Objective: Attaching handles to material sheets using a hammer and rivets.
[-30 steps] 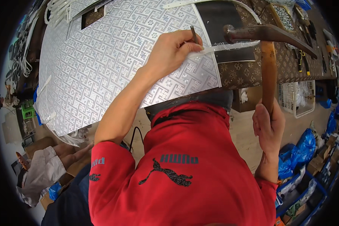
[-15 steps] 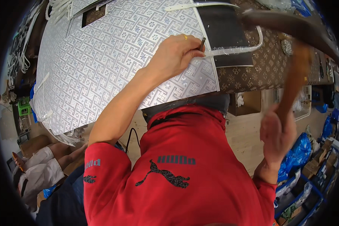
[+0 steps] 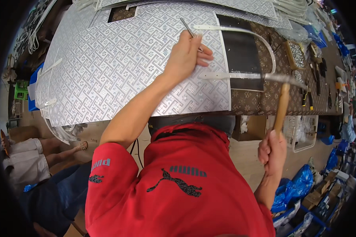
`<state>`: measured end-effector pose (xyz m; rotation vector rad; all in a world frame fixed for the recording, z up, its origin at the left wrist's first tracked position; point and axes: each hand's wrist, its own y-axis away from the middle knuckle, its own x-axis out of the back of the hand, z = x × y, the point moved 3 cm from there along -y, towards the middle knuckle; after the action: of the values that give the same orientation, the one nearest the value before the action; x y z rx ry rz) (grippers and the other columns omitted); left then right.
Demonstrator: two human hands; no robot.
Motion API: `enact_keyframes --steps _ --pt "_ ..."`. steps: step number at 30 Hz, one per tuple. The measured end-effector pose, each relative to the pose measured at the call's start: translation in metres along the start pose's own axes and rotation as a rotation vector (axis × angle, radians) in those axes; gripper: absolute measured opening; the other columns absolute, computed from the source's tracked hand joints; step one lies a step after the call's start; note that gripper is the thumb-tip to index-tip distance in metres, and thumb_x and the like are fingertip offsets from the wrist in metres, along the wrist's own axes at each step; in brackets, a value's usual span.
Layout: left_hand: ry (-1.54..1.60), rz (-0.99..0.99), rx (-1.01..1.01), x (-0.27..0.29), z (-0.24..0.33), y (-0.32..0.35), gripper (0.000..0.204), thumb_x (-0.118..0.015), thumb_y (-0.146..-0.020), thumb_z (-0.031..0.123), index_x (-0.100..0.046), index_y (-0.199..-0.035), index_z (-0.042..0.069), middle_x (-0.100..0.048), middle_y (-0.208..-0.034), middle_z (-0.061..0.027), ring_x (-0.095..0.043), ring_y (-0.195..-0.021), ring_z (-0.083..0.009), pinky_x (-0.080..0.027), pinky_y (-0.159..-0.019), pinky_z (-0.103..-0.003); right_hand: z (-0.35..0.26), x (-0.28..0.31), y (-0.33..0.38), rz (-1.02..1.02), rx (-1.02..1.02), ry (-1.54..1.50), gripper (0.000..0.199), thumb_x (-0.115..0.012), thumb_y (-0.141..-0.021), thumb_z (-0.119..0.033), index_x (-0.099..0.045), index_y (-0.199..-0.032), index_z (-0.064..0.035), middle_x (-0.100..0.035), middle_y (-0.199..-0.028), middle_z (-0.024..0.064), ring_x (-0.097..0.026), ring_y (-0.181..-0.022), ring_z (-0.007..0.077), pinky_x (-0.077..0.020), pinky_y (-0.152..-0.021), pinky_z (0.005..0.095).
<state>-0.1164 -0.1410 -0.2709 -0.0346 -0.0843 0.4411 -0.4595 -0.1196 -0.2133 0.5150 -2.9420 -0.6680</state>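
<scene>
A silvery patterned sheet (image 3: 126, 75) covers much of the table, and a white strap (image 3: 261, 36) loops from its right edge over a black panel (image 3: 243, 55). Both flattened strap ends lie on the sheet. My left hand (image 3: 184, 57) is over the sheet between those ends, holding a thin metal rod (image 3: 187, 27) that slants up from the fingers; its lower part is partly hidden by them. On the right, my right hand (image 3: 273, 149) grips a hammer (image 3: 282, 108) by its wooden handle. The hammer's slightly blurred head appears beside the lower stretch of strap.
A tray of small metal pieces (image 3: 296, 55) sits at the table's right, near dark hand tools (image 3: 315, 75) and yellow-black pliers (image 3: 307, 99). Below are a white basket (image 3: 304, 132) and blue bags (image 3: 298, 183). Another person's legs (image 3: 61, 152) show at left.
My left hand has come away from the lower strap end, and its rod now slants up and left. My right hand has lowered the hammer from its raised position. The view has shifted.
</scene>
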Motion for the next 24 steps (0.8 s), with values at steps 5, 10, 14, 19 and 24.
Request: enact_keyframes --steps 5,10,14,19,24 --pt "-0.007 0.095 -0.049 0.070 0.036 0.035 0.028 -0.060 -0.097 0.009 -0.051 -0.120 -0.003 -0.071 -0.103 -0.0169 -0.071 -0.083 -0.0208 -0.057 -0.073 -0.028 0.054 0.025 -0.018 0.059 -0.151 -0.246 0.031 -0.052 -0.104 -0.032 -0.043 -0.080 -0.0132 -0.035 -0.051 -0.0033 -0.029 -0.030 0.0080 -0.0212 -0.026 0.0233" --pt "-0.206 0.594 -0.026 0.151 0.051 0.117 0.030 -0.061 -0.095 0.005 -0.062 -0.125 -0.002 -0.069 -0.101 -0.0130 -0.065 -0.075 -0.0149 -0.053 -0.069 -0.026 0.056 0.035 -0.042 0.117 -0.155 -0.263 0.033 -0.054 -0.103 -0.032 -0.052 -0.083 -0.0063 -0.046 -0.057 0.0015 -0.042 -0.039 0.0108 -0.0356 -0.036 0.0241" --pt "-0.686 0.777 0.028 0.210 0.037 0.204 0.025 -0.057 -0.099 0.015 -0.068 -0.116 -0.001 -0.067 -0.096 -0.0096 -0.061 -0.074 -0.0134 -0.051 -0.067 -0.026 0.029 0.034 -0.056 0.428 0.197 0.856 0.027 -0.058 -0.102 -0.028 -0.061 -0.096 -0.0017 -0.060 -0.071 0.0068 -0.058 -0.059 0.0156 -0.0471 -0.055 0.0276" --pt "-1.004 1.207 0.439 0.249 0.003 0.286 0.037 -0.059 -0.100 0.033 -0.067 -0.115 0.000 -0.066 -0.090 -0.0072 -0.060 -0.075 -0.0138 -0.052 -0.065 -0.029 -0.006 -0.049 -0.058 0.161 0.500 0.705 0.021 -0.066 -0.096 -0.017 -0.064 -0.108 -0.0003 -0.066 -0.086 0.0088 -0.062 -0.076 0.0180 -0.0502 -0.068 0.0298" --pt "-0.363 1.370 0.473 0.260 -0.026 0.301 0.038 -0.062 -0.099 0.038 -0.067 -0.105 0.000 -0.063 -0.081 -0.0051 -0.058 -0.073 -0.0135 -0.050 -0.059 -0.029 -0.001 -0.094 -0.089 -0.177 0.049 0.398 0.024 -0.064 -0.096 -0.014 -0.062 -0.115 0.0012 -0.067 -0.089 0.0051 -0.062 -0.077 0.0126 -0.0501 -0.071 0.0264"
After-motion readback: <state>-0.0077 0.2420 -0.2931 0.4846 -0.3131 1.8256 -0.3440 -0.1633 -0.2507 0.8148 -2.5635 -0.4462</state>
